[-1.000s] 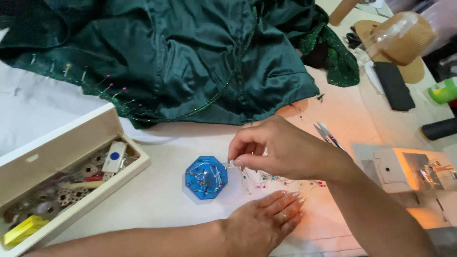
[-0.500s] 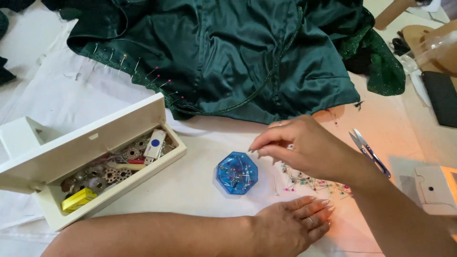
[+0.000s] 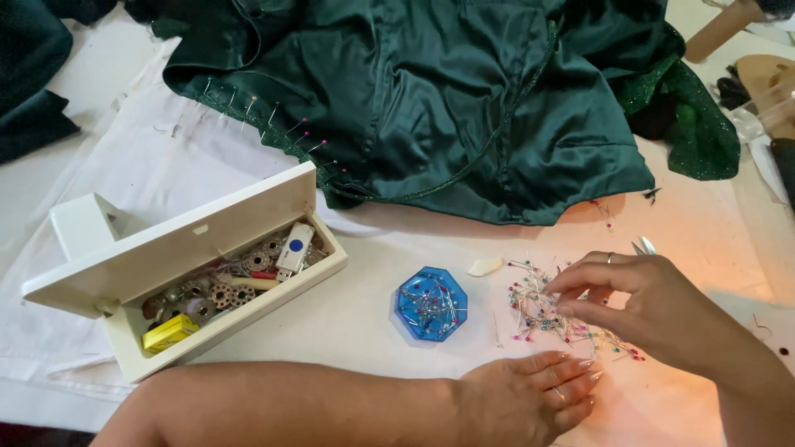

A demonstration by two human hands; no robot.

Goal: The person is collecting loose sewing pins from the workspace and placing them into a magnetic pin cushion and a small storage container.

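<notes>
My right hand (image 3: 642, 310) hovers low over a loose pile of colour-headed pins (image 3: 542, 319) on the white cloth, thumb and forefinger pinched together among them. My left hand (image 3: 530, 397) lies flat, palm down, just below the pile and holds nothing. Its forearm stretches along the bottom of the view. A blue octagonal pin box (image 3: 431, 304) with several pins inside sits left of the pile. Behind it spreads a dark green satin garment (image 3: 431, 99), with pins stuck along its left hem.
An open white box (image 3: 178, 248) with bobbins, a yellow block and a small white gadget stands at the left. A white chalk piece (image 3: 484, 266) lies near the pin box. Scissor tips (image 3: 644, 245) peek out behind my right hand. Wooden items sit at the far right.
My right hand has moved from above the blue pin box rightward to the loose pile of pins. My left hand has stayed flat on the cloth. The view has shifted left.
</notes>
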